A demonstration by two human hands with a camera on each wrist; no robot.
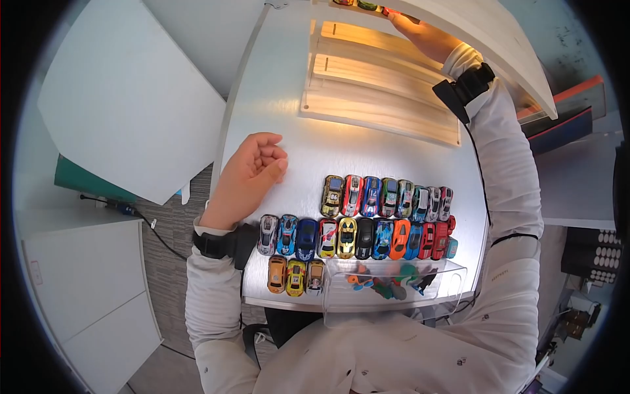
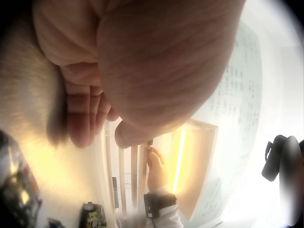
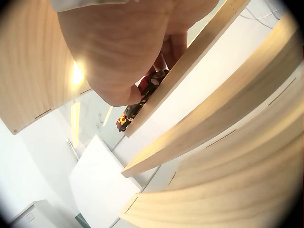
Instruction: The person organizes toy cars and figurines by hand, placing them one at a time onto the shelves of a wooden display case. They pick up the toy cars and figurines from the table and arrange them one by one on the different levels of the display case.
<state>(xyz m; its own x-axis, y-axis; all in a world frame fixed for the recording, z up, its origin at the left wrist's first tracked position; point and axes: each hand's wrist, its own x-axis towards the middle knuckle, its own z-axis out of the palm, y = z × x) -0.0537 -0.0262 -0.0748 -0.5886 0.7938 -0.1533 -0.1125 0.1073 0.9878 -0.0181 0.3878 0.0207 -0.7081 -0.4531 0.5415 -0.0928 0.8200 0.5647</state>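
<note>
At the far end of the table, my right hand [image 1: 430, 41] reaches to the top tier of a wooden shelf rack [image 1: 380, 118]. In the right wrist view its thumb and fingers pinch a red toy car [image 3: 148, 83] on the narrow wooden ledge [image 3: 190, 57]. Other small toy cars [image 3: 124, 119] stand in line with it on that ledge. My left hand [image 1: 252, 169] hovers over the left part of the table, fingers loosely curled around nothing. Closest to it are rows of toy cars [image 1: 306, 239] on the metal tabletop [image 1: 275, 98].
A clear plastic bin [image 1: 335, 308] with colourful toy figures [image 1: 394, 281] stands at the table's near edge. Above the rack, a lit wooden top panel [image 1: 499, 33] overhangs my right forearm. Lower rack tiers [image 1: 367, 69] step down toward me. White cabinets [image 1: 85, 282] stand at the left.
</note>
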